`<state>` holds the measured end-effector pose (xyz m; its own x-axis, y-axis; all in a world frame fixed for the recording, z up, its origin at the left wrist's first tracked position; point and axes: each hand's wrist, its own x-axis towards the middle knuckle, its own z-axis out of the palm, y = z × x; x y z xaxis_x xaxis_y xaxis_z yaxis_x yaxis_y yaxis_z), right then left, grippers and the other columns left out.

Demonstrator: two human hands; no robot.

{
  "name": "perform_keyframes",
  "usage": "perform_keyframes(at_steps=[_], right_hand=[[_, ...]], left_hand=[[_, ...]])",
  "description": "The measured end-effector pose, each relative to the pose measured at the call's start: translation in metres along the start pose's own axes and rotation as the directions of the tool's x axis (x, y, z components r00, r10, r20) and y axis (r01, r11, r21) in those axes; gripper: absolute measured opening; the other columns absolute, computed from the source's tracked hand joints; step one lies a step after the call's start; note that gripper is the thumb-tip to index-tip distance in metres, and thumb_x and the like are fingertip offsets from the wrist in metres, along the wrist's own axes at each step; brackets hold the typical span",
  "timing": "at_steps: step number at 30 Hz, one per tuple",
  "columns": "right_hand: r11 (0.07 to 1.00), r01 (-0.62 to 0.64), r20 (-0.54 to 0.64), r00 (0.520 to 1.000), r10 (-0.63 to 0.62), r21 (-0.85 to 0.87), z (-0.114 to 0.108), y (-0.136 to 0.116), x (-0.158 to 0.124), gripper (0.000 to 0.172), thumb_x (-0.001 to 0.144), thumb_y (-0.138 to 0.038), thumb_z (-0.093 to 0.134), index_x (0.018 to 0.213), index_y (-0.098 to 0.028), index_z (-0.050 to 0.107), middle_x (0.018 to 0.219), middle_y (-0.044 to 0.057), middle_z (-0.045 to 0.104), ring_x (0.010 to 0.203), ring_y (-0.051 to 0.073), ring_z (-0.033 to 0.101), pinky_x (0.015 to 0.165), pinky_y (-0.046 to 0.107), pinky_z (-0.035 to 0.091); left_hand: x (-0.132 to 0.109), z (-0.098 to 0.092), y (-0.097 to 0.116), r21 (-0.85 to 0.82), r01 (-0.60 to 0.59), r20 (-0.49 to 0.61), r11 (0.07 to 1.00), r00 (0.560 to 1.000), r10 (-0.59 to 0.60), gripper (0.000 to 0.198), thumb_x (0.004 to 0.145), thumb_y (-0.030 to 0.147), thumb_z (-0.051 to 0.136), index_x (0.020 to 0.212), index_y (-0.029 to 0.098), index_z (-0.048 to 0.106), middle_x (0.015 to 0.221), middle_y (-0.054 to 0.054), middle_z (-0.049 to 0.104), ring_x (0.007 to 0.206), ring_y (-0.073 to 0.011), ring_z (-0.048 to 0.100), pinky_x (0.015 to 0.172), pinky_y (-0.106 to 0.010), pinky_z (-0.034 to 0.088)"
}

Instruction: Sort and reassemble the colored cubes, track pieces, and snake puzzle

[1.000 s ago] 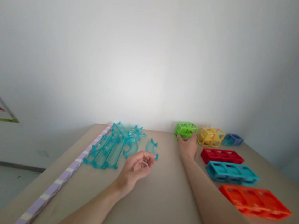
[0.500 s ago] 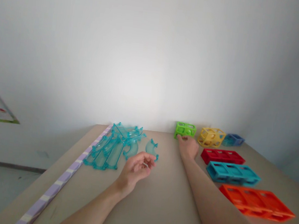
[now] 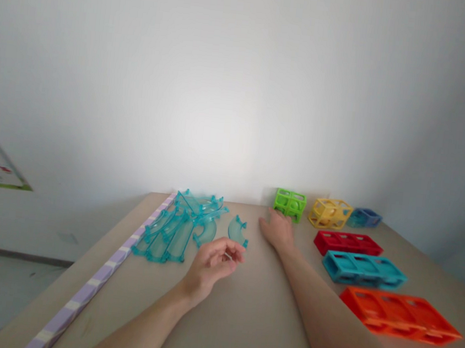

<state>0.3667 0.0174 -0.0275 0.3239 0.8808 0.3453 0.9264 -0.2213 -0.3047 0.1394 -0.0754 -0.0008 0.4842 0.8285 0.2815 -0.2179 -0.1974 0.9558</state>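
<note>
My right hand (image 3: 277, 229) reaches far across the table, just in front of a green open-frame block (image 3: 290, 204) that stands near the wall. Its thumb is spread to the left and nothing shows in it; whether a fingertip touches the block I cannot tell. Over the middle of the table hovers my left hand (image 3: 212, 266), its fingers loosely curled and parted from the thumb, holding nothing visible. Just beyond its fingertips lies a curved translucent teal track piece (image 3: 236, 231). More teal track pieces (image 3: 178, 240) lie heaped to its left.
Right of the green block stand a yellow frame block (image 3: 330, 213) and a blue one (image 3: 367, 217). Nearer come red (image 3: 347, 243), teal (image 3: 364, 269) and orange (image 3: 400, 316) frame blocks. A purple-and-white striped strip (image 3: 99, 279) runs along the table's left side.
My right hand has drawn slightly left and back from the green block, its thumb now spread. The green block sits slightly turned. The left hand has hardly moved.
</note>
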Motion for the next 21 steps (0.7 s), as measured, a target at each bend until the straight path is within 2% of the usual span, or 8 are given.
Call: perform_keyframes(at_steps=[3, 7, 21], right_hand=[[0.999, -0.019, 0.024, 1.000, 0.020, -0.045, 0.000, 0.002, -0.001, 0.057, 0.085, -0.043, 0.055, 0.135, -0.014, 0.051, 0.124, 0.019, 0.060, 0.115, 0.036, 0.050, 0.094, 0.045, 0.037], [0.994, -0.051, 0.023, 0.998, 0.053, -0.095, -0.001, 0.003, -0.006, 0.059, 0.087, -0.047, 0.051, 0.136, -0.015, 0.049, 0.126, 0.018, 0.059, 0.115, 0.040, 0.046, 0.092, 0.049, 0.037], [0.980, -0.113, -0.011, 0.994, 0.113, -0.163, -0.011, -0.007, -0.024, 0.062, 0.087, -0.044, 0.051, 0.140, -0.014, 0.045, 0.123, 0.021, 0.057, 0.111, 0.040, 0.050, 0.090, 0.048, 0.037]], left_hand=[[0.000, 0.000, 0.000, 0.003, -0.002, 0.001, 1.000, 1.000, 0.002, 0.027, 0.074, 0.030, 0.066, 0.095, 0.013, 0.068, 0.085, -0.008, 0.066, 0.081, -0.0183, 0.056, 0.074, -0.029, 0.042], [-0.001, 0.000, 0.000, -0.002, -0.002, 0.007, 1.000, 1.000, 0.003, 0.027, 0.075, 0.031, 0.065, 0.096, 0.013, 0.068, 0.085, -0.008, 0.065, 0.082, -0.0186, 0.056, 0.074, -0.030, 0.042], [-0.001, -0.001, -0.006, -0.008, -0.008, 0.019, 1.000, 1.000, 0.008, 0.029, 0.076, 0.031, 0.066, 0.098, 0.013, 0.068, 0.087, -0.009, 0.066, 0.085, -0.0210, 0.058, 0.077, -0.032, 0.043]])
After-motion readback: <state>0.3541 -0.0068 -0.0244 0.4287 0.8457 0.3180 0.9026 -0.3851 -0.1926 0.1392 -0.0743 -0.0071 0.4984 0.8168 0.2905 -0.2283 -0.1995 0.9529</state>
